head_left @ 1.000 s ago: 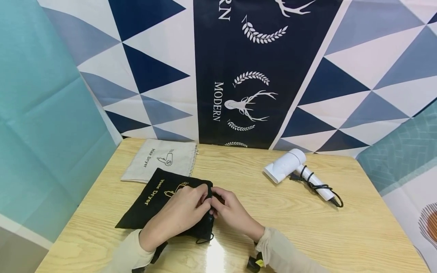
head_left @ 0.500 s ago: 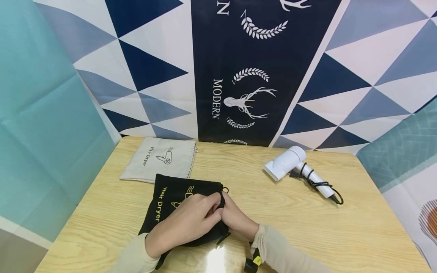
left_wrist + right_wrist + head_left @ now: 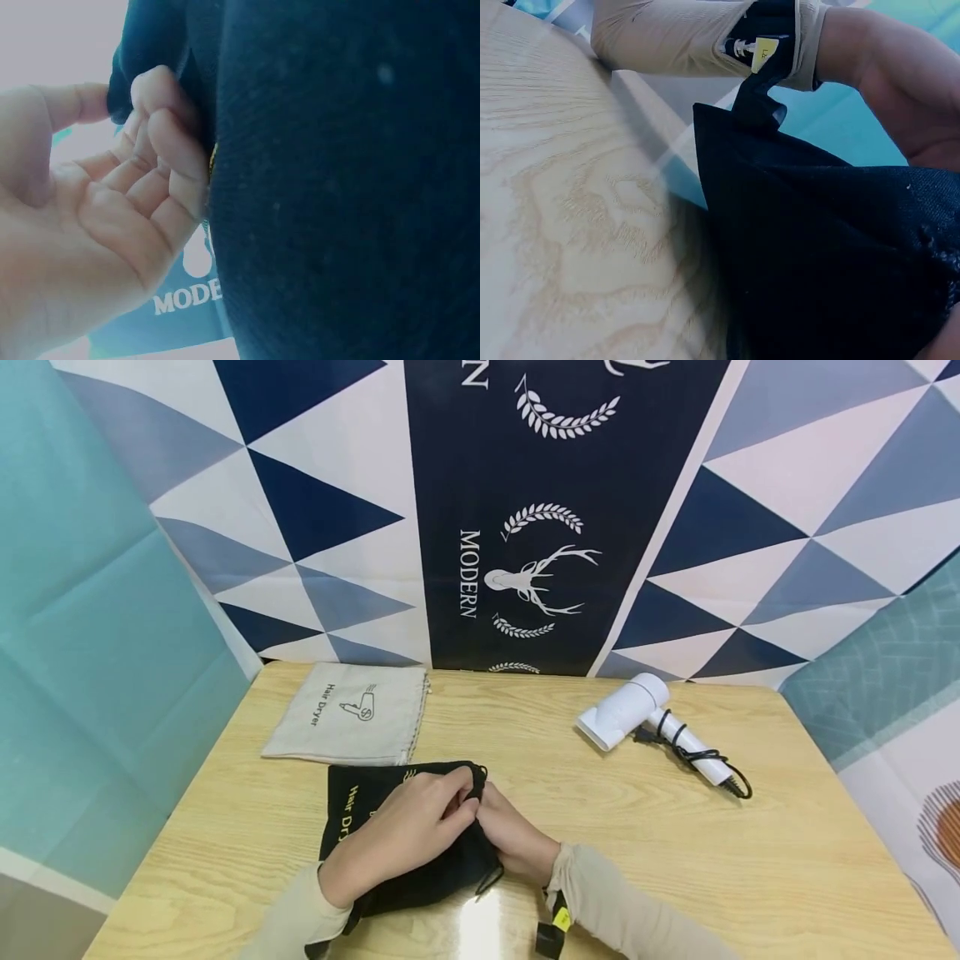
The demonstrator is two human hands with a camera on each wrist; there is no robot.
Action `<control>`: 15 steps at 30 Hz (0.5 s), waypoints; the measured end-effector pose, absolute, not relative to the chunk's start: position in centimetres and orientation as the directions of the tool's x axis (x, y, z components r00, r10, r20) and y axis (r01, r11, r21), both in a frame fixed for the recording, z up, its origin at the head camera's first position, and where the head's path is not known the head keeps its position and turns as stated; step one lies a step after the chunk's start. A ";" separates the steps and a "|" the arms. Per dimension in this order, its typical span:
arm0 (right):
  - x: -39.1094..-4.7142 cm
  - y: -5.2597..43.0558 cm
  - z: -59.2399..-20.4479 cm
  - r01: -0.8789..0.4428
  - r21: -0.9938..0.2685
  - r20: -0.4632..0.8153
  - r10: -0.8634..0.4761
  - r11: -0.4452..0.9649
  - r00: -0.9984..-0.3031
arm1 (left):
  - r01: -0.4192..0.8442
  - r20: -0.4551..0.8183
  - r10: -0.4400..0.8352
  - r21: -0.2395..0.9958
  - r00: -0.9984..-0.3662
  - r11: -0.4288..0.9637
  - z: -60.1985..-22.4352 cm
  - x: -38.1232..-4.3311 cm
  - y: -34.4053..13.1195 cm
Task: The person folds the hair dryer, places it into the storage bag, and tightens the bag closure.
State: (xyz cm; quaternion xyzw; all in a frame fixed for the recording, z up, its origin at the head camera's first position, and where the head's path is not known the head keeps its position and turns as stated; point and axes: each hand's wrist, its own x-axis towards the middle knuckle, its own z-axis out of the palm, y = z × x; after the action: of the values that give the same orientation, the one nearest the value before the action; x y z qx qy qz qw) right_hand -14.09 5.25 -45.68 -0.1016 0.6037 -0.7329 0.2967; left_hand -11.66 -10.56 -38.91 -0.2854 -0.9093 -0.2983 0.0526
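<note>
Toward the near edge of the wood-grain worktop (image 3: 675, 868), left of its middle, the black drawstring bag (image 3: 442, 878) is being handled. A grey hair-dryer pouch (image 3: 347, 739) is lying flat at the far left corner. The white hair dryer (image 3: 626, 712) is lying toward the far right corner. The left hand (image 3: 412, 827) is pinching the bag's mouth with thumb and fingers; the right hand (image 3: 519, 841) is touching it, fingertips hidden, grip impossible to tell.
</note>
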 end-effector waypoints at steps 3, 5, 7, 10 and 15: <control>-14.3 5.2 -45.9 0.338 -0.935 -0.227 -0.557 -0.104 -0.799 | 0.536 0.255 0.478 0.516 -0.841 0.668 -39.1 -12.0 -10.8; -14.4 5.3 -45.9 0.343 -0.934 -0.237 -0.545 -0.100 -0.805 | 0.537 0.265 0.471 0.507 -0.841 0.674 -39.2 -12.2 -10.9; -14.5 5.3 -46.0 0.342 -0.935 -0.244 -0.534 -0.091 -0.810 | 0.540 0.281 0.463 0.493 -0.841 0.682 -39.2 -12.3 -11.0; -14.6 5.3 -46.1 0.342 -0.937 -0.257 -0.523 -0.072 -0.813 | 0.547 0.294 0.462 0.466 -0.837 0.695 -39.2 -12.4 -11.0; -14.3 5.3 -46.8 0.373 -0.923 -0.273 -0.519 -0.097 -0.810 | 0.592 0.281 0.523 0.443 -0.805 0.673 -39.5 -12.1 -10.4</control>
State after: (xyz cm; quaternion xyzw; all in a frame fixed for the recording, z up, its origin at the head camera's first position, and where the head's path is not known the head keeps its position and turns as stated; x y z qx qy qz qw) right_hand -14.29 5.28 -46.75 -0.0608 0.6000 -0.7382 0.3023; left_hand -12.12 -10.43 -39.53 -0.3054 -0.9123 -0.2648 0.0655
